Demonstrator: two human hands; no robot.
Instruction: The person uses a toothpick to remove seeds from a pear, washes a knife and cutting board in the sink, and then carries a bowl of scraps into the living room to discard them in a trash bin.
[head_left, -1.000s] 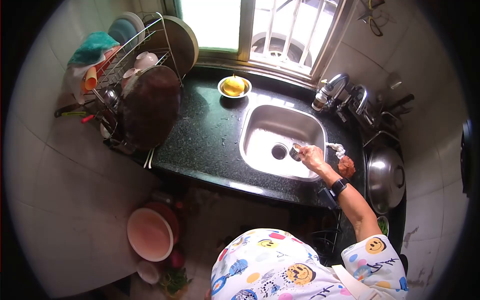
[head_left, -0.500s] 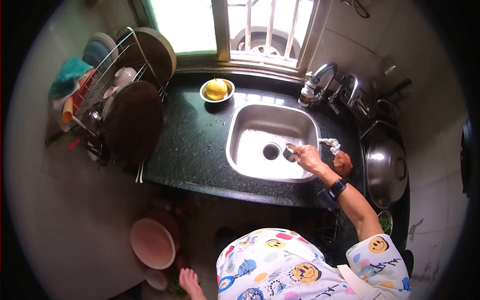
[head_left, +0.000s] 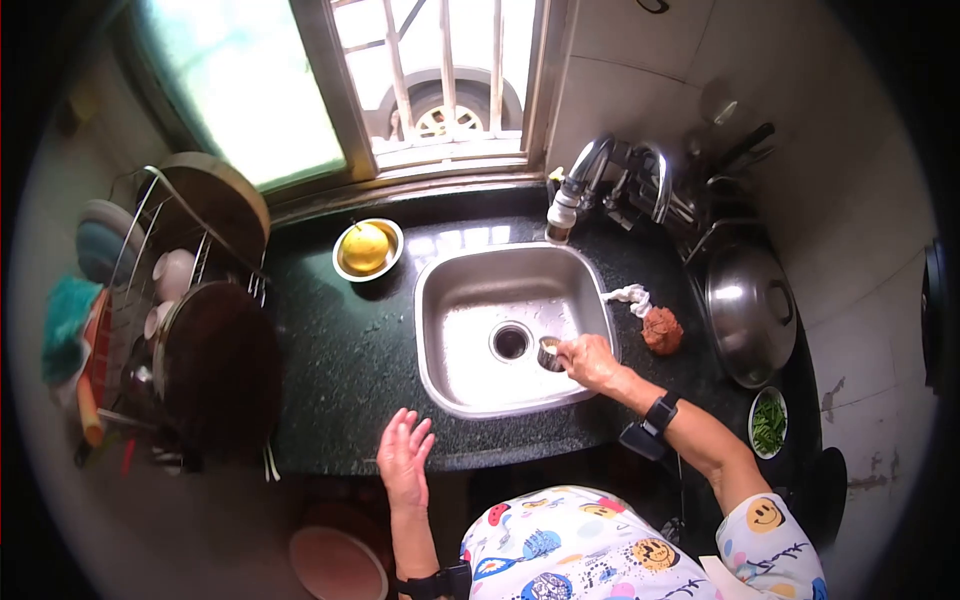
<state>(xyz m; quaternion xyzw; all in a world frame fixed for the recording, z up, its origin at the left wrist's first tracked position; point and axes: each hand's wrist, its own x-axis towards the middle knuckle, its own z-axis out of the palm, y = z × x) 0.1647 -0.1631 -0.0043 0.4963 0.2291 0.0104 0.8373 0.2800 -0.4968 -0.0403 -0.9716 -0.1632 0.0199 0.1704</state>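
My right hand (head_left: 592, 362) reaches into the steel sink (head_left: 465, 300) and is closed on a small metal sink strainer (head_left: 549, 354). The strainer is tilted just right of the round drain hole (head_left: 510, 342), and my fingers partly cover it. Over the counter's front edge, left of the sink, my left hand (head_left: 404, 455) is raised with fingers apart and nothing in it. To the right of the sink lie a crumpled white cloth (head_left: 632, 297) and a reddish-brown scrubber (head_left: 661, 330).
A tap (head_left: 570, 190) stands behind the sink. A bowl with a yellow fruit (head_left: 365, 247) is at the back left. Left is a dish rack (head_left: 150, 220); right are a domed steel lid (head_left: 750, 315) and a bowl of green vegetables (head_left: 770, 425). Below is a reddish tub (head_left: 338, 565).
My left hand has risen from low beside my body to the counter's front edge. My right hand still holds the strainer by the drain. The view has shifted and turned.
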